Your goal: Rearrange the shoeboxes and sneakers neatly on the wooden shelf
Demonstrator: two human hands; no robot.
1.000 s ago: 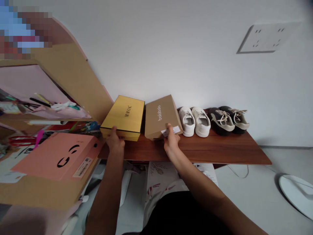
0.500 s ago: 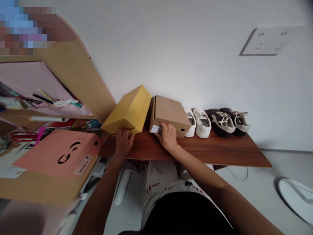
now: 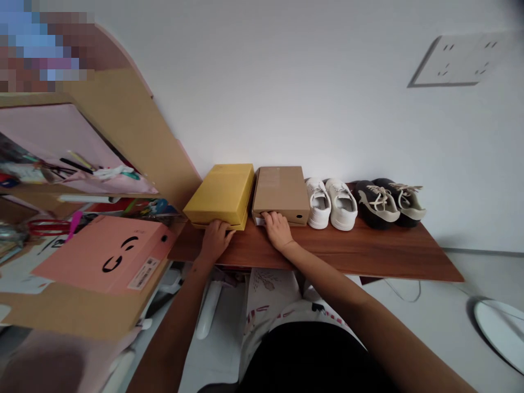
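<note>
A yellow shoebox [image 3: 223, 191] lies flat on the dark wooden bench [image 3: 380, 256], against the wall. My left hand [image 3: 215, 240] grips its front lower edge, thumb toward the right. Close beside it sits a brown cardboard shoebox [image 3: 280, 188], also flat and squared to the wall. My right hand [image 3: 279, 230] has its fingers curled on that box's front face, near the left corner, partly covering a white label. Just right of the brown box stands a pair of white sneakers [image 3: 343, 213], heels toward me.
Black-and-beige shoes [image 3: 380, 210] stand farther right on the bench. At left, a pink shoebox [image 3: 102, 251] rests on a cluttered desk [image 3: 82, 311] with shelves. A wall socket panel [image 3: 454, 60] is at upper right, and a round white base [image 3: 501, 327] is on the floor.
The yellow shoebox was tilted and now lies flat. The brown shoebox has turned from an angle to sit straight beside it. Both hands have stayed at the boxes' front edges.
</note>
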